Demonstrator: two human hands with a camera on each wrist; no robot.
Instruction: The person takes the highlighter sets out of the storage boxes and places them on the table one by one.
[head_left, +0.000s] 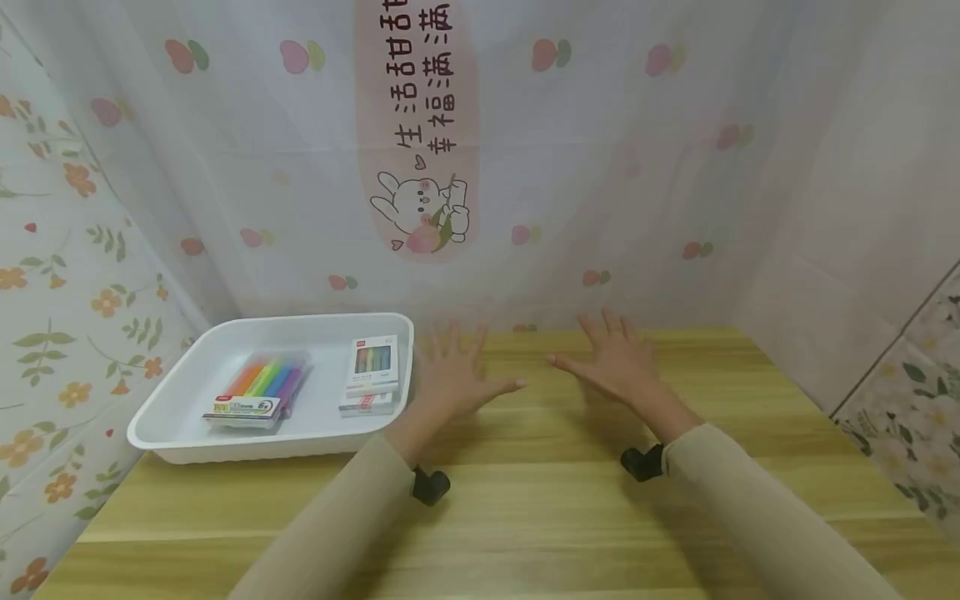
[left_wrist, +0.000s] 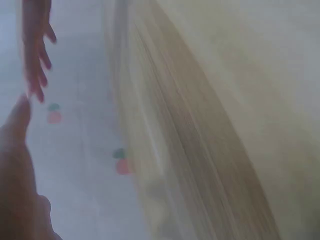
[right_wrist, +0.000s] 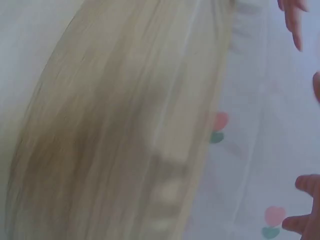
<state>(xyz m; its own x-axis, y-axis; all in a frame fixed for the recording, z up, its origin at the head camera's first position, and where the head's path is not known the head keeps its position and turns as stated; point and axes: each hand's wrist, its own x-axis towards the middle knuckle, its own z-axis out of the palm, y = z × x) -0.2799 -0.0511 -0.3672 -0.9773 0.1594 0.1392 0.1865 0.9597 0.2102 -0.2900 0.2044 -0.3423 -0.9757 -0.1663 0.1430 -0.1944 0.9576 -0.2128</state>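
Both hands are held out over the wooden table with fingers spread and nothing in them. The left hand is beside the right rim of a white tray; it looks slightly blurred. To its right, the right hand has its thumb pointing toward the left hand. Inside the tray lies a clear pack of rainbow-coloured sticks with a printed label. Near the tray's right wall, a small white box with a picture of coloured sticks rests on another white box. Each wrist view catches parts of both hands.
A pale curtain with fruit prints and a rabbit drawing hangs behind the table. Flowered cloth stands along the left side, and more cloth hangs at the right. A black wrist mount sits under the left sleeve.
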